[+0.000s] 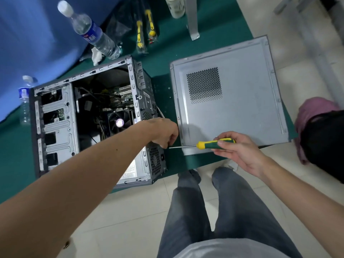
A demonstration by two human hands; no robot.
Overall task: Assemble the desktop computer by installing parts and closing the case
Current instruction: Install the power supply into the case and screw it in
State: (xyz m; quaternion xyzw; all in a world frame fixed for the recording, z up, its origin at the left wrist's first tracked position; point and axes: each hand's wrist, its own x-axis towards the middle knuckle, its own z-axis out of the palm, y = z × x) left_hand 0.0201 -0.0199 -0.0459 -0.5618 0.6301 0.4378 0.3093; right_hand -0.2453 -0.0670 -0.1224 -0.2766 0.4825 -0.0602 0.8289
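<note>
Gripping a screwdriver (214, 143) in the right hand (240, 151), left hand (163, 133) curled at its tip, grip unclear, beside the open case (89, 118).

1. Both forearms are bare from wrist to as far up as can be seen; no sleeves, watch or bands show on them.
2. The left hand (163, 132) and the right hand (240, 149) wear no gloves and no rings that can be made out.
3. The legs are in grey-blue denim trousers (214, 211), slightly creased at the knees.
4. A light grey shirt hem (232, 248) shows at the bottom edge.
5. The shoes are mostly hidden; a dark toe (193, 174) and a pale one (230, 164) peek out.
</note>
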